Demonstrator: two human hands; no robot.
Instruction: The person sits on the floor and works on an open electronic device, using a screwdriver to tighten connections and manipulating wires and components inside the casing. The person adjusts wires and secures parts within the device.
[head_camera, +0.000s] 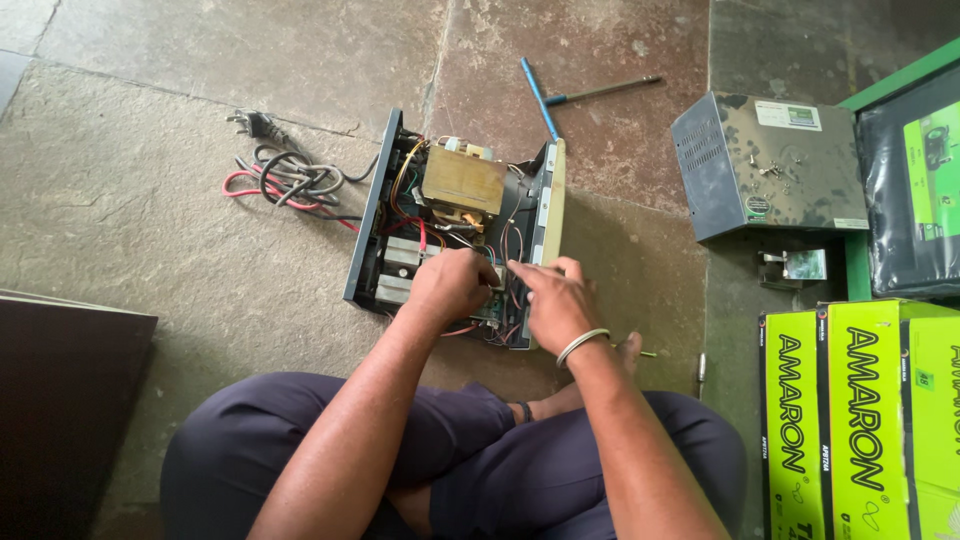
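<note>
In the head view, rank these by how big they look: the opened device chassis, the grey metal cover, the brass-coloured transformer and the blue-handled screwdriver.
1. Opened device chassis, though the hands hide part of it.
2. Grey metal cover, close to the chassis, so this order is unsure.
3. Brass-coloured transformer.
4. Blue-handled screwdriver, longer than the transformer but far thinner.

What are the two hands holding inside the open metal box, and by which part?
Cannot be told: left hand and right hand reach into the open metal box's wiring, grip hidden.

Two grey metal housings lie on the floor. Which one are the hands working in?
The open chassis at centre, wiring and transformer exposed; left hand and right hand reach inside. The closed cover lies apart at right, screws on top.
</note>
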